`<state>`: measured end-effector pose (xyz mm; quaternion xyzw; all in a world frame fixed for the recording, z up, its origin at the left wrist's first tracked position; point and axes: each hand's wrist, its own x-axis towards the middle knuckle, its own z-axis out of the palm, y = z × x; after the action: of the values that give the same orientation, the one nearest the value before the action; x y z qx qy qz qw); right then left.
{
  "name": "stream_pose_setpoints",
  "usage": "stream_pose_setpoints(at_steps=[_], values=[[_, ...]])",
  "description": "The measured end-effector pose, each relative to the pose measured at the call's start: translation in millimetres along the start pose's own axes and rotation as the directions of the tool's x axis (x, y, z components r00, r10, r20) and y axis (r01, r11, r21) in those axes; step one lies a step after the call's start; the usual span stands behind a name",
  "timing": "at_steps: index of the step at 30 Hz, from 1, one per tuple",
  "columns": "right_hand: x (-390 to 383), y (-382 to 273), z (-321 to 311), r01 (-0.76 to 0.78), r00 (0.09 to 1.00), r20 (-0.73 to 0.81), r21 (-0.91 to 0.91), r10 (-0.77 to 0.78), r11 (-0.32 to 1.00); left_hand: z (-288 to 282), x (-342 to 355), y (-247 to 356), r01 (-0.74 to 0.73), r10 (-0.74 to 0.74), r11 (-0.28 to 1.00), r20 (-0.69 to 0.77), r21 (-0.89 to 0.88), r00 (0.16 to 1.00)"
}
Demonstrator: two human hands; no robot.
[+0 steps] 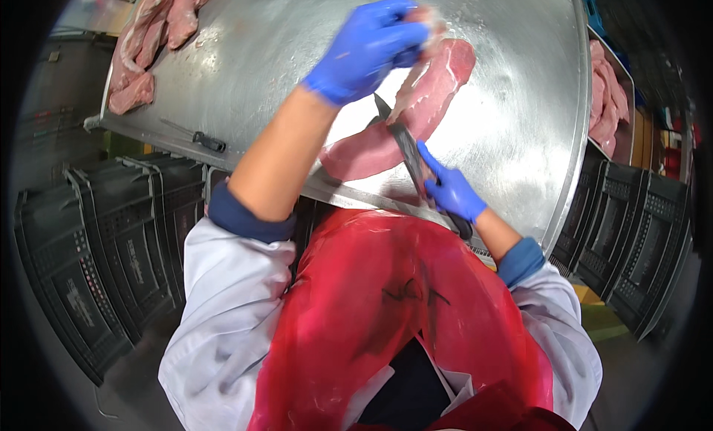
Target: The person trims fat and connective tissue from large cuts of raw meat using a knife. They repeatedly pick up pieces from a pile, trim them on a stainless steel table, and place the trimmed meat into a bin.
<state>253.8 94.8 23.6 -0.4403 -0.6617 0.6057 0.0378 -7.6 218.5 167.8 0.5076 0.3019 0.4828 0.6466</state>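
Observation:
A long piece of pink raw meat lies in a bend across the steel table. Above its far end, my left hand, in a blue glove, is closed on a pale strip of trimming. That strip hangs down from my fingers to the meat; motion blurs its upper end. My right hand, also gloved in blue, grips a knife. The dark blade slants over the middle of the meat, its tip pointing away and to the left. My right index finger stretches along the handle side.
More raw meat pieces lie at the table's far left. A second knife with a black handle rests at the near left edge. Meat fills a container beyond the right edge. Black crates stand left, with others at right.

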Motion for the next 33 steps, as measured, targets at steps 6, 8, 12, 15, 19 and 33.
stream_pose_setpoints(at_steps=[6, 8, 12, 15, 19, 33], values=[[28, -33, -6, -0.026, 1.0, 0.0, 0.083, 0.026, 0.996, -36, -247, 73, -0.028, 0.017, 1.0, -0.594, -0.01, 0.805], [33, -30, -19, 0.041, 0.998, -0.042, 0.057, -0.039, 0.998, -41, -331, 80, 0.051, 0.033, 0.997, -0.877, 0.065, 0.479], [41, -31, -55, 0.029, 0.991, -0.135, 0.058, -0.021, 0.998, -121, -545, 24, 0.965, -0.154, 0.078, -0.953, 0.25, 0.259], [70, -38, -61, 0.079, 0.964, -0.256, 0.001, -0.076, 0.997, -63, -425, -58, 0.662, -0.054, -0.312, -0.709, 0.681, 0.703], [102, 10, -23, 0.052, 0.951, -0.261, -0.391, -0.165, 0.919, 35, -217, -157, 0.256, 0.015, 0.018, -0.257, 0.966, 0.966], [-97, 73, -14, -0.049, 0.999, -0.028, -0.437, 0.041, 0.898, -104, -110, -187, 0.64, -0.079, 0.351, -0.66, 0.683, 0.747]])
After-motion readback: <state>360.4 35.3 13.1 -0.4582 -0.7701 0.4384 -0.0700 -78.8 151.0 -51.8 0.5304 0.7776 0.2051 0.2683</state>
